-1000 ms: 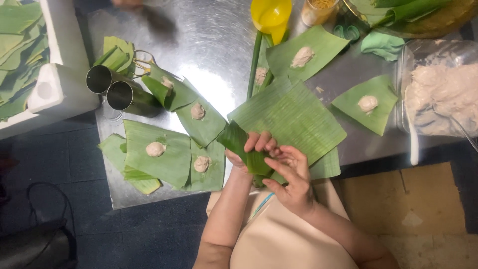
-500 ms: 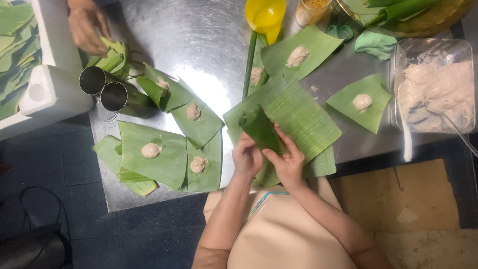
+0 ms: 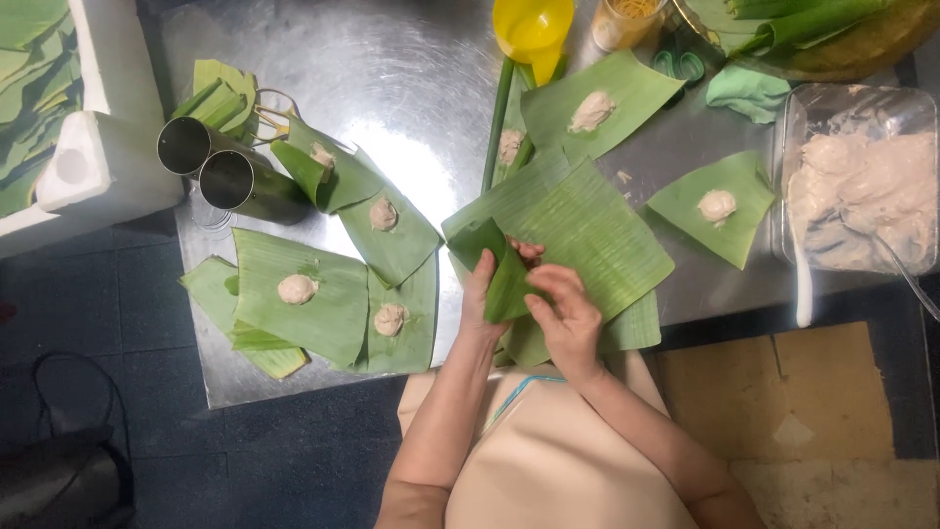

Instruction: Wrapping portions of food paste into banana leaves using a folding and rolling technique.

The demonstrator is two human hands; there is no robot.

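While both hands, left hand (image 3: 482, 294), right hand (image 3: 566, 318), pinch a folded leaf parcel (image 3: 504, 279), banana leaf (image 3: 587, 230) beneath

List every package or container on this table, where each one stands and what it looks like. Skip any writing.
Clear plastic tray: right edge, rectangular, holding pale paste.
Two metal cups: left side, round, lying tipped toward the camera.
White foam box: far left, blocky, holding green leaves.
Yellow funnel: top centre, round.
Small jar: top, beside the funnel, clear with pale contents.
No labels, signs or screens can be made out.
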